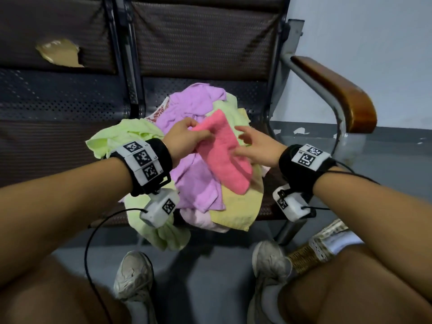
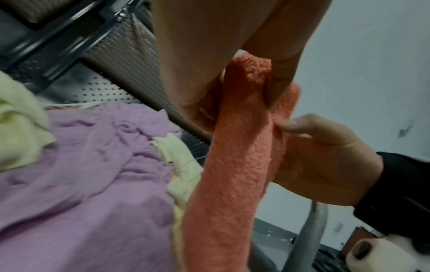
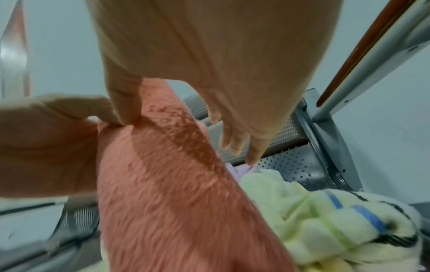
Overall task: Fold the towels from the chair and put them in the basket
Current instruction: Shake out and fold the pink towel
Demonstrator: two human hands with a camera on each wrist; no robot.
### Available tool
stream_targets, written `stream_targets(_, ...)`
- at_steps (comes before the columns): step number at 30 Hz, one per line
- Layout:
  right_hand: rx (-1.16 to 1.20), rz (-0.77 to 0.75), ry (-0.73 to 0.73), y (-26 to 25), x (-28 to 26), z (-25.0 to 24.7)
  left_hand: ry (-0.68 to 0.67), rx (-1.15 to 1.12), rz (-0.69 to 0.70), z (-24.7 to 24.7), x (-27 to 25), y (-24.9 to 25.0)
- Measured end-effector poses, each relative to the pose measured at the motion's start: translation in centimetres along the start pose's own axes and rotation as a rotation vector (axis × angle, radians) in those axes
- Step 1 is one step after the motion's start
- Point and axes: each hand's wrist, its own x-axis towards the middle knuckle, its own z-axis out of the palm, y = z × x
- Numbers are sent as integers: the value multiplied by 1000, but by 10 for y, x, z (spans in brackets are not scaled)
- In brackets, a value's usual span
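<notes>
Right now you are facing the chair [image 1: 205, 94], a perforated metal seat with a wooden armrest [image 1: 336, 90] at two o'clock, and the towel pile [image 1: 187, 183] is covering most of the seat and spilling over its front edge at six o'clock. In that pile the purple towel [image 1: 196, 164] is lying widest, with lime green towels [image 1: 121, 136] at nine o'clock and a yellow towel [image 1: 236, 211] toward five o'clock. The pink towel [image 1: 222, 155] is hanging above the centre of the heap, bunched into a narrow strip. Your left hand [image 1: 184, 139] is pinching its top edge between thumb and fingers. Your right hand [image 1: 254, 148] is touching the strip's right side with fingers mostly straight, gripping nothing firmly yet. No basket is showing in any view. To do this step well, I would slide your right fingers [image 3: 125, 103] along the top hem to the far corner, pinch it, and pull both hands apart so the cloth is hanging flat before folding.
</notes>
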Motion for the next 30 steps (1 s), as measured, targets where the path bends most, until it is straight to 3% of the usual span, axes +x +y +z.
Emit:
stream_targets(3,417,-118,105,-27,-17,-11,-69,-99,91,14,-17,29)
stream_targets(7,568,-119,218,-41,-55,-26,-133,-239,148,31,-34,57)
stream_targets(9,639,-76,238,-31,-76,-39,-232,-150,93,46,-42,53)
stream_targets(12,702,5,259,-3,-114,-63,-488,17,44,85,-56,35)
stream_targets(17,772,193,432,89,-190,-100,-709,39,-25,199,-68,19)
stream_targets(22,940,472,648,208,-269,-111,-761,148,-196,333,-88,-9)
stream_targets(27,1064,776,669,313,-310,-76,-830,375,-377,434,-99,-70)
stream_targets(30,1138,863,655,357,-309,-49,-851,595,-429,471,-102,-97)
